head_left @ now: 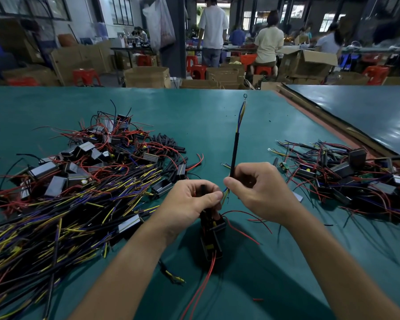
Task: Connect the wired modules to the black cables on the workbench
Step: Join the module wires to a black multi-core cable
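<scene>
My right hand [259,190] pinches a black cable [235,148] that stands nearly upright, its blue and yellow wires and a ring terminal at the top end. The cable's lower wires reach toward my left hand [194,202]. My left hand grips a short black sleeve and holds a black wired module [211,236] that hangs below it, red wires trailing toward me. Both hands are close together above the green workbench [263,116].
A big heap of black cables and modules [74,181] covers the left of the bench. A smaller heap of wired modules [346,176] lies at the right. Short black sleeves [169,142] lie behind the left heap. People and cardboard boxes fill the background.
</scene>
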A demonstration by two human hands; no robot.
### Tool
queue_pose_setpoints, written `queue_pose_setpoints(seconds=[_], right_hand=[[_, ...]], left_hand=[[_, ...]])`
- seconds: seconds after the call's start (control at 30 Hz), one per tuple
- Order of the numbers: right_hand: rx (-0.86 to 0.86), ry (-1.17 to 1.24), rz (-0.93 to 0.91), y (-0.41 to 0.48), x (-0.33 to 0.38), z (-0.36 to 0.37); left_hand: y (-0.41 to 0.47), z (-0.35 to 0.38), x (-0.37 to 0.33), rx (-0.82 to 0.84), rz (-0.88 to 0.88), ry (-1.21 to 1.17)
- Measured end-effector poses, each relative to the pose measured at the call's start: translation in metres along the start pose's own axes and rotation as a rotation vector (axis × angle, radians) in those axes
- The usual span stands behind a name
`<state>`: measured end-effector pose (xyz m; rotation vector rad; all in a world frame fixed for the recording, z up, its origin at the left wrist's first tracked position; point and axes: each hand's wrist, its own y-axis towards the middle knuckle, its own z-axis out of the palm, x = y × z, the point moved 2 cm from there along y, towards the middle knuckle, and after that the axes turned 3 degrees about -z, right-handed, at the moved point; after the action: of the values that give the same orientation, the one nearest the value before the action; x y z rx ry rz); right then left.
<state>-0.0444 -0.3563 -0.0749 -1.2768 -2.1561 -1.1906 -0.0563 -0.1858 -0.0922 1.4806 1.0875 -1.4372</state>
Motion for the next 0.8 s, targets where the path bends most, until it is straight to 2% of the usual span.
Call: queue_pose_setpoints(seconds=[0.17,0.37,0.6,0.8], right_hand=[[0.032,0.053,0.044,0.001,-0.002,0.001],[0.119,0.248,0.190,0.002,-0.005,0.006],[0.004,0.387,0.261,0.005,-0.004,-0.001],[-0.022,0.406,0.223,0.005,-0.004,-0.002]], left_hand=[[-0.001,0.002,-0.002,0.011,0.026,0.080],[-0.001,0.000,-0.002,-0.016,0.018,0.077],[0.001,-0.014,-0.002,-0.151,-0.012,0.025],[-0.001,-0.008,0.000,-0.152,0.022,0.065]])
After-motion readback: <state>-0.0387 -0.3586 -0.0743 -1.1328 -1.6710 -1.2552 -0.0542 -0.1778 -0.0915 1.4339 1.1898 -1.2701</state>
